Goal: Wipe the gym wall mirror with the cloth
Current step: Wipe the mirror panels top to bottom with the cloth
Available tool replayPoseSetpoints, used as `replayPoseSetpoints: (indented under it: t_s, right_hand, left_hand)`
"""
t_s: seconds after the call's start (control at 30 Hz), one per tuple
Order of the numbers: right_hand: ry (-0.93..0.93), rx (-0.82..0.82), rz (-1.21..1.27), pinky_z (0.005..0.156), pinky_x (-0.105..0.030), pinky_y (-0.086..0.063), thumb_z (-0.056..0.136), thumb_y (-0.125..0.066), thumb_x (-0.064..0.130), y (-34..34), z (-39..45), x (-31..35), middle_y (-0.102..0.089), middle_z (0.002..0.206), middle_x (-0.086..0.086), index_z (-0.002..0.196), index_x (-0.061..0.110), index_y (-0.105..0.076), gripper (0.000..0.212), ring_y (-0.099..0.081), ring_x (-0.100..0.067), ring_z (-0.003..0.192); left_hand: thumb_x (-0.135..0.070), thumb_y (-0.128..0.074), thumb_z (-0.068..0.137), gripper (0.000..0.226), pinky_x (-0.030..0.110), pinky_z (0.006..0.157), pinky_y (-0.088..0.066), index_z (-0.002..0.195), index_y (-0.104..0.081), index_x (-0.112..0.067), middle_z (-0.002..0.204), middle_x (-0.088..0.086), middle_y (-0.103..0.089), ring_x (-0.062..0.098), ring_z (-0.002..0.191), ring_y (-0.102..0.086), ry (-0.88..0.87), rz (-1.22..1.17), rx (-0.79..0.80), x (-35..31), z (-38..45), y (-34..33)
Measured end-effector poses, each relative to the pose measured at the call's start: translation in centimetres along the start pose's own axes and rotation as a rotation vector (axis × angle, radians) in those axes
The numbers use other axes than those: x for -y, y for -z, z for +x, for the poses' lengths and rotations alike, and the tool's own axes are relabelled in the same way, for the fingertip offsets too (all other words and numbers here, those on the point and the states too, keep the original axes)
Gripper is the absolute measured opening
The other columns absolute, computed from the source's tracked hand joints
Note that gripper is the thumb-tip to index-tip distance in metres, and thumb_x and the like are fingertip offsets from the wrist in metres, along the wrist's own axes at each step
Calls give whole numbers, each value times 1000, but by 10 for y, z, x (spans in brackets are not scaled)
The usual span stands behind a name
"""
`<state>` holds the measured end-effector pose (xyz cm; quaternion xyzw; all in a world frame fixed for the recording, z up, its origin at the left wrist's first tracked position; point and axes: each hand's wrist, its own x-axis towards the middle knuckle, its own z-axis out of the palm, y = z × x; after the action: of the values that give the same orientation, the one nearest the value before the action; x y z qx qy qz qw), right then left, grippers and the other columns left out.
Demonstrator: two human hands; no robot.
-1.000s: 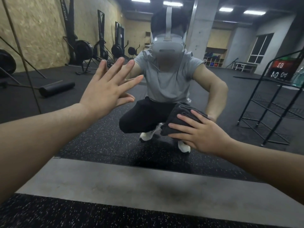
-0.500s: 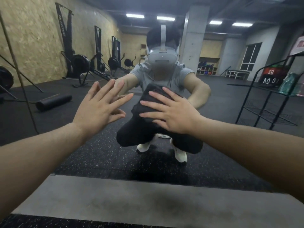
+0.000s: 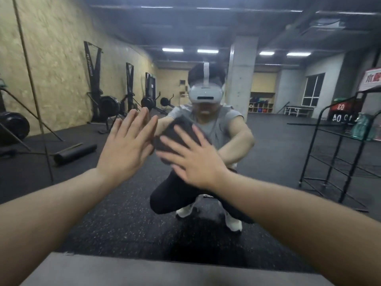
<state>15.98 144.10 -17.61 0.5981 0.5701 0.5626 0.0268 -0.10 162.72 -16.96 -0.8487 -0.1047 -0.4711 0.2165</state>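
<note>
Pressing dark cloth (image 3: 175, 135) flat against gym wall mirror (image 3: 268, 141), right hand (image 3: 195, 159) fingers spread for even pressure; left hand (image 3: 127, 147) open-palmed, likely bracing on glass.

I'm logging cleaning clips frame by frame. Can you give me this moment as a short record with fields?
setting: gym, seen in a wall mirror
posture: person squatting, facing the glass
right hand: fingers spread flat, pressing a dark cloth against the mirror
left hand: open palm, flat on the glass beside the cloth
grip: none; the cloth is pressed, not pinched
nearby: black wire rack at right
</note>
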Motion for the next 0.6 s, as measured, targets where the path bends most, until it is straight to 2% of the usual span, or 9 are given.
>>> replayPoseSetpoints:
  t_s: [0.07, 0.17, 0.27, 0.4, 0.47, 0.53, 0.6]
  right_hand:
    - [53, 43, 11, 127, -57, 3, 106, -43, 49, -11, -15, 17, -22, 170, 7, 159, 40, -34, 54, -11, -32, 158]
    - [154, 37, 19, 128, -54, 2, 103, -50, 49, -12, -22, 9, -27, 168, 7, 156, 40, -41, 54, -15, -30, 158]
    - [212, 15, 33, 129, -51, -5, 100, -56, 50, -4, -26, -20, -34, 165, 8, 152, 41, -48, 53, -21, -27, 157]
    - [-21, -20, -5, 128, -54, -7, 105, -43, 51, 19, -55, -79, -27, 168, 9, 155, 47, -38, 50, -16, -28, 158]
    - [-151, -40, -48, 126, -58, -12, 106, -41, 52, 30, -81, -113, -27, 167, 7, 155, 47, -38, 49, -18, -31, 157]
    - [-260, -44, -93, 126, -61, -11, 107, -39, 52, 38, -109, -142, -25, 168, 4, 155, 47, -36, 49, -17, -34, 157]
    - [-397, -42, -112, 126, -61, -6, 107, -38, 51, 45, -133, -164, -21, 169, 2, 155, 46, -32, 49, -12, -37, 158]
  left_hand:
    - [-38, -45, 103, 68, 64, 120, -25, 163, -24, -16, 170, 14, -15, 39, 156, -13, -34, 29, 67, -4, -8, 0]
    - [-50, -34, 93, 79, 60, 124, -18, 164, -20, -19, 172, 11, -9, 37, 158, -7, -71, 27, 171, -6, -12, 5]
    - [-53, -37, 88, 83, 58, 126, -14, 164, -23, -23, 173, 7, -9, 34, 159, -5, -55, -5, 171, -9, -9, 11]
    - [-66, -30, 95, 75, 59, 126, -1, 164, -19, -36, 173, 1, 0, 28, 159, 3, 49, -30, 144, -26, 7, 9]
    - [-70, -24, 98, 72, 59, 125, 5, 163, -12, -43, 172, -3, 9, 25, 158, 13, 110, -37, 145, -35, 16, 7]
    - [-71, -20, 99, 69, 59, 125, 6, 162, -6, -46, 169, -7, 19, 23, 157, 19, 153, -38, 136, -44, 23, 5]
    - [-67, -21, 100, 66, 60, 125, 3, 162, -9, -46, 169, -7, 19, 25, 157, 17, 178, -42, 105, -51, 32, 5]
